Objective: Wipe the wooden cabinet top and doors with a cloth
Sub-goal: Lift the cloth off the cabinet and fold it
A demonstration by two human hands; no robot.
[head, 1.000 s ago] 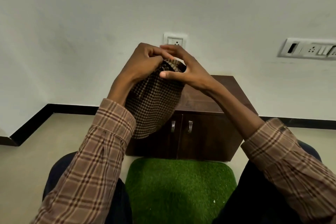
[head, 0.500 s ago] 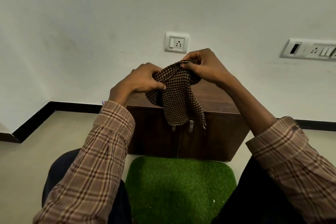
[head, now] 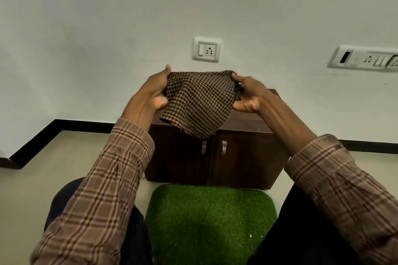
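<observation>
Currently the cloth (head: 199,104) is held spread in the air above the cabinet (head: 247,157), gripped at its sides by left hand (head: 154,94) and right hand (head: 248,97). It is best folded flat into a pad, then laid on the top.

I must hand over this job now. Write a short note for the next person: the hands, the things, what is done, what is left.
Left hand grips the left edge of the checked cloth; right hand grips its right edge.
The cloth is spread in the air above the wooden cabinet, not touching it.
The cabinet stands against the wall, both doors shut.
Done: cloth in hand and opened out.
Left: wipe the cabinet top, then both doors.
</observation>
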